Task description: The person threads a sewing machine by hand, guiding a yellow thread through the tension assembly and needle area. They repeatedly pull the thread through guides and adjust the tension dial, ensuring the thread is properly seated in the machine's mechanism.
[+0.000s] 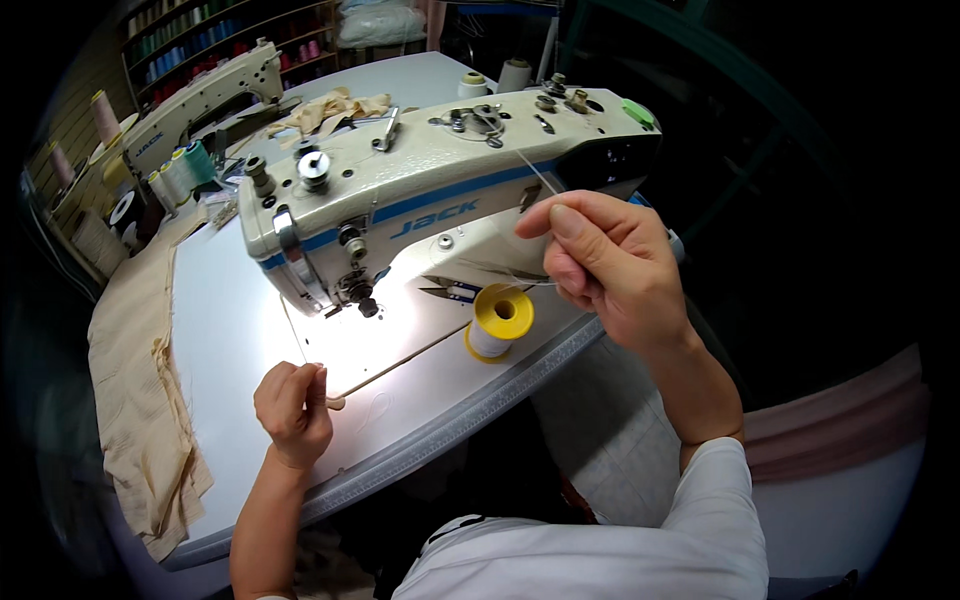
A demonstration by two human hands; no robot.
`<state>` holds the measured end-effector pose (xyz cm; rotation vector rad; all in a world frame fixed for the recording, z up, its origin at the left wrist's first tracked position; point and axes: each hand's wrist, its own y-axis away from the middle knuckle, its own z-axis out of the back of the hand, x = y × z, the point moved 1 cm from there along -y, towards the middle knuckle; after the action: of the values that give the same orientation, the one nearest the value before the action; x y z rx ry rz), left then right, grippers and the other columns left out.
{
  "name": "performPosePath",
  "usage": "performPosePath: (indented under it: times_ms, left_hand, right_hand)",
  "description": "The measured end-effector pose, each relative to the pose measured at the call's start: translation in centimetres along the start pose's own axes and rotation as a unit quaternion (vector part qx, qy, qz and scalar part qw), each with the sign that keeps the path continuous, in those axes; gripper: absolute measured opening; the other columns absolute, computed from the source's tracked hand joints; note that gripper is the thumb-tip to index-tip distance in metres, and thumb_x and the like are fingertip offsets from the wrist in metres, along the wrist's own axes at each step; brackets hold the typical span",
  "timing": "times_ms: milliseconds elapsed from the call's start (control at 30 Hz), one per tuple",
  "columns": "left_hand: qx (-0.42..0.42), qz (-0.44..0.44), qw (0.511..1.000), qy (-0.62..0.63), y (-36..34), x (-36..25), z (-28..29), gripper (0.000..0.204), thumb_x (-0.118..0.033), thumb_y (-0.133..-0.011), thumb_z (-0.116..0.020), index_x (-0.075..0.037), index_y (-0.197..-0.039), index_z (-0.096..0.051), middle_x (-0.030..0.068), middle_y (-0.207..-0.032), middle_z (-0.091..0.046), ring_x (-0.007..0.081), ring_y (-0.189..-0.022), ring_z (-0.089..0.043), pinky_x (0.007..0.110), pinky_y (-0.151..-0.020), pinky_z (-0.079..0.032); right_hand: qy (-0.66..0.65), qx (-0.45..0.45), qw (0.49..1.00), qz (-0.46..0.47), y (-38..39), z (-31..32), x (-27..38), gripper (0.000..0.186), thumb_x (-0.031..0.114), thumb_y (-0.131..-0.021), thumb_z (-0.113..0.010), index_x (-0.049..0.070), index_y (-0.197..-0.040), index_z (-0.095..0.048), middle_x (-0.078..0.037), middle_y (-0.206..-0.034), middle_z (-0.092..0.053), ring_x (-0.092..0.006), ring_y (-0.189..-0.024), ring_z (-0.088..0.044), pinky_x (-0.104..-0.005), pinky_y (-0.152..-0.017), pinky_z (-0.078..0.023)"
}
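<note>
The left hand (293, 408) sits at about seven o'clock on the white sewing table (225, 330), fingers curled shut and pinching a fine white thread (292, 335) that runs up from the fist toward the needle area (352, 295) of the machine. Just to the right of this hand a thin wooden stick (400, 362) lies on the table, its rounded end touching or nearly touching the fingers and its shaft slanting up toward three o'clock.

The right hand (610, 262) is raised at about three o'clock in front of the right end of the cream industrial sewing machine (430, 180), thumb and fingers closed together on the same kind of thread, a strand of which rises toward the machine's top. This hand hides part of the machine's base and the table edge behind it.

Below and left of the right hand, a yellow spool of white thread (499, 322) stands on the table near its front edge. Beside it, under the machine's arm, lies a pair of small thread snips (448, 291). The lamp at the needle lights a bright patch between the two hands.

At nine o'clock a beige cloth (135, 380) hangs over the table's left edge. At eleven o'clock stand pale green thread cones (183, 172), a second sewing machine (200, 100) and shelves of coloured spools (220, 35). More beige fabric (330, 108) is heaped behind the near machine.
</note>
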<state>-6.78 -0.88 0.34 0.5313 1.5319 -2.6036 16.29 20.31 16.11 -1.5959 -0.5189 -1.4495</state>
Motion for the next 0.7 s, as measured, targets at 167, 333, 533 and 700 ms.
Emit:
performPosePath:
  times_ms: [167,333,533,700]
  left_hand:
    - [0.000,0.003,1.000,-0.007,-0.17,-0.23,-0.11,0.011,0.009,-0.077,-0.068,0.002,-0.079,-0.061,0.0070,-0.055,-0.044,0.0203,-0.046,-0.042,0.034,-0.045,-0.029]
    - [-0.005,0.008,1.000,-0.002,-0.04,-0.17,-0.28,0.010,0.010,-0.077,-0.068,0.002,-0.078,-0.061,0.0080,-0.056,-0.044,0.0217,-0.046,-0.041,0.035,-0.045,-0.029]
    - [-0.001,0.009,1.000,0.000,0.11,0.02,-0.18,0.010,0.009,-0.078,-0.067,0.001,-0.079,-0.061,0.0076,-0.056,-0.043,0.0213,-0.046,-0.041,0.034,-0.045,-0.028]
    - [0.002,0.004,1.000,0.001,0.01,0.04,-0.07,0.010,0.009,-0.078,-0.068,0.001,-0.080,-0.061,0.0072,-0.056,-0.043,0.0205,-0.046,-0.041,0.034,-0.045,-0.028]
  right_hand:
    - [0.016,0.013,1.000,0.002,0.23,0.25,0.08,0.031,0.021,-0.106,-0.048,-0.004,-0.108,-0.067,0.001,-0.063,-0.055,-0.0024,-0.053,-0.045,-0.0169,-0.047,-0.035]
    - [0.019,0.005,1.000,-0.006,0.25,0.22,-0.15,0.032,0.021,-0.106,-0.048,-0.004,-0.109,-0.067,0.001,-0.064,-0.056,-0.0025,-0.053,-0.046,-0.0174,-0.047,-0.037]
    - [0.022,0.015,1.000,0.007,0.00,0.11,-0.19,0.031,0.020,-0.106,-0.048,-0.005,-0.109,-0.066,0.000,-0.063,-0.055,-0.0031,-0.053,-0.047,-0.0176,-0.047,-0.037]
    - [0.012,0.024,1.000,0.006,0.08,0.20,-0.48,0.030,0.019,-0.106,-0.048,-0.004,-0.108,-0.067,0.001,-0.065,-0.056,-0.0023,-0.055,-0.048,-0.0165,-0.047,-0.038]
